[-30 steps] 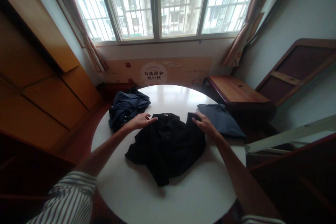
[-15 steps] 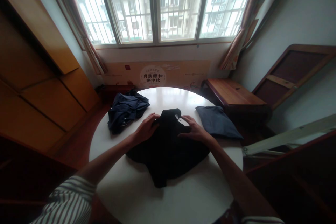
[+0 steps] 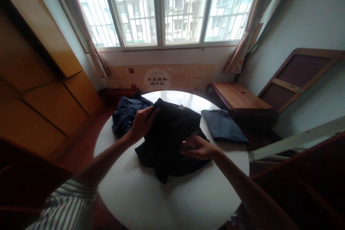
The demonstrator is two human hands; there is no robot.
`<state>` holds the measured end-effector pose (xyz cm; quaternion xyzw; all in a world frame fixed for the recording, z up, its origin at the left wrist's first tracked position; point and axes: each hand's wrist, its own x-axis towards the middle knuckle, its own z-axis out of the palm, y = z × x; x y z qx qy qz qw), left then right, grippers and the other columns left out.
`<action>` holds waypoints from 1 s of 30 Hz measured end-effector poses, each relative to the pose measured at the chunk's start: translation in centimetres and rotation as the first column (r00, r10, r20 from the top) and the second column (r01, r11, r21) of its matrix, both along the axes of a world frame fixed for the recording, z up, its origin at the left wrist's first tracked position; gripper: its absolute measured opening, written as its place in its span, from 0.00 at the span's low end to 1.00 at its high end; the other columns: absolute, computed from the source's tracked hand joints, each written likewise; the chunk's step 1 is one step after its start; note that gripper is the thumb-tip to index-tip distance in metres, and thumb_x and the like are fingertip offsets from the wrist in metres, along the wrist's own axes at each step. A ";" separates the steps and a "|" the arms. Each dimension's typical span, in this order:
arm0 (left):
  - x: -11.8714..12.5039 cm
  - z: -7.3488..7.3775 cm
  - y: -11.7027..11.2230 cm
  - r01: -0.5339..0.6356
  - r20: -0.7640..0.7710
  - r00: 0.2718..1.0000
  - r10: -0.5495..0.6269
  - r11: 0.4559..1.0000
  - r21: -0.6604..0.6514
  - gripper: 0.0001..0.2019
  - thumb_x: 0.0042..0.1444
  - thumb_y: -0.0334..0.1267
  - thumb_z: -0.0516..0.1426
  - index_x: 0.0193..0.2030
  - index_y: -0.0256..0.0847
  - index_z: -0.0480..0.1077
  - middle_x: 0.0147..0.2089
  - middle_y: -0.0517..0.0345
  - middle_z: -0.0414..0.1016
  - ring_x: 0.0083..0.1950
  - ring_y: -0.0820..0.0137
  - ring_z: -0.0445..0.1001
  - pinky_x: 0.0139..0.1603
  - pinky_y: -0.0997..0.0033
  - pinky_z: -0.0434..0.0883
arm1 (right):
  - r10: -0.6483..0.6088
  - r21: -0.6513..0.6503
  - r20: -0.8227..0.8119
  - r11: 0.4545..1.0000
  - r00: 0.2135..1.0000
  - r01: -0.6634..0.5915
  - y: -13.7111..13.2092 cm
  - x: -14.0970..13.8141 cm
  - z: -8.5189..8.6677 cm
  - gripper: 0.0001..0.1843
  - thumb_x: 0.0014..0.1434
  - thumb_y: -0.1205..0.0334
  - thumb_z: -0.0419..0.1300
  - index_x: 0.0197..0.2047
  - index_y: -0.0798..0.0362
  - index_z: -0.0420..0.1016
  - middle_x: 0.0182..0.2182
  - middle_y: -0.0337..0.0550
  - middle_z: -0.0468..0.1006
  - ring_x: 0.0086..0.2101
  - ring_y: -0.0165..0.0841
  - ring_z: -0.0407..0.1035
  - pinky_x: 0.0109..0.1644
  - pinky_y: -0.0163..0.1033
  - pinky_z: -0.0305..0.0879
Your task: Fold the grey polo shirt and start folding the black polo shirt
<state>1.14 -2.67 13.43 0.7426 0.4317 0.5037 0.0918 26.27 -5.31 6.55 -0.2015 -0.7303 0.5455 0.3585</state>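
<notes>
Left hand grips the black garment, now raised higher, supporting it while the right hand, grip indeterminable, sits lower.

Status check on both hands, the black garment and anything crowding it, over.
Left hand holding black garment, upper left. Right hand at its right side, grip unclear. Garment partly lifted, partly on table. Navy heap left, blue cloth right.

Setting: domestic room, apparently in a flat.
Evidence: barred window facing apartment blocks; tied-back curtains; wooden cupboards at left; low wooden table near the right wall; round white bench bearing dark clothing.
</notes>
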 end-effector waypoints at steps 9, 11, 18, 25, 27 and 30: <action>-2.2 1.4 -1.9 0.526 0.148 0.804 -0.576 0.573 -0.629 0.21 0.50 0.43 0.67 0.50 0.38 0.74 0.42 0.56 0.78 0.41 0.66 0.75 0.40 0.73 0.73 | -0.623 -0.110 -0.178 0.782 0.762 0.613 0.5 0.9 0.3 0.16 0.52 0.47 0.67 0.36 0.50 0.78 0.32 0.43 0.80 0.35 0.39 0.74 0.43 0.45 0.73; -3.4 1.8 -2.4 0.491 0.078 0.793 -0.604 0.559 -0.668 0.20 0.53 0.42 0.65 0.52 0.39 0.75 0.44 0.55 0.78 0.44 0.65 0.76 0.43 0.72 0.74 | -0.622 -0.070 -0.166 0.781 0.765 0.620 0.0 2.3 0.7 0.14 0.49 0.49 0.69 0.31 0.51 0.78 0.28 0.42 0.79 0.31 0.38 0.74 0.39 0.44 0.73; -5.8 2.4 -1.1 0.393 -0.034 0.886 -0.462 0.788 -0.473 0.13 0.62 0.42 0.59 0.48 0.37 0.76 0.42 0.55 0.78 0.42 0.67 0.75 0.42 0.71 0.72 | -0.684 0.383 -0.007 0.672 0.729 0.634 -0.6 4.2 5.1 0.15 0.45 0.55 0.72 0.35 0.53 0.77 0.28 0.41 0.80 0.29 0.37 0.73 0.33 0.41 0.74; -3.5 6.2 11.8 -0.263 -0.095 0.959 0.268 0.963 0.060 0.12 0.58 0.38 0.60 0.46 0.33 0.73 0.46 0.48 0.74 0.49 0.62 0.70 0.55 0.54 0.65 | -0.878 0.602 0.037 0.401 0.477 0.690 14.3 1.4 12.2 0.21 0.56 0.53 0.65 0.48 0.57 0.73 0.42 0.53 0.79 0.46 0.47 0.73 0.51 0.51 0.70; -2.1 5.3 13.5 -0.309 -0.151 0.934 0.325 0.943 0.121 0.12 0.60 0.35 0.58 0.49 0.33 0.72 0.50 0.44 0.73 0.53 0.61 0.67 0.59 0.51 0.62 | -0.882 0.631 0.287 0.468 0.375 0.619 16.3 0.9 11.2 0.25 0.56 0.55 0.65 0.53 0.61 0.71 0.47 0.60 0.77 0.50 0.50 0.71 0.55 0.52 0.67; -0.2 0.8 11.8 -0.103 -0.328 0.936 0.130 0.990 0.096 0.09 0.62 0.34 0.56 0.47 0.36 0.74 0.45 0.48 0.75 0.48 0.64 0.72 0.54 0.60 0.68 | -0.781 0.645 0.541 0.623 0.312 0.442 14.8 1.2 6.8 0.27 0.59 0.57 0.64 0.57 0.63 0.68 0.53 0.65 0.73 0.55 0.50 0.68 0.59 0.50 0.64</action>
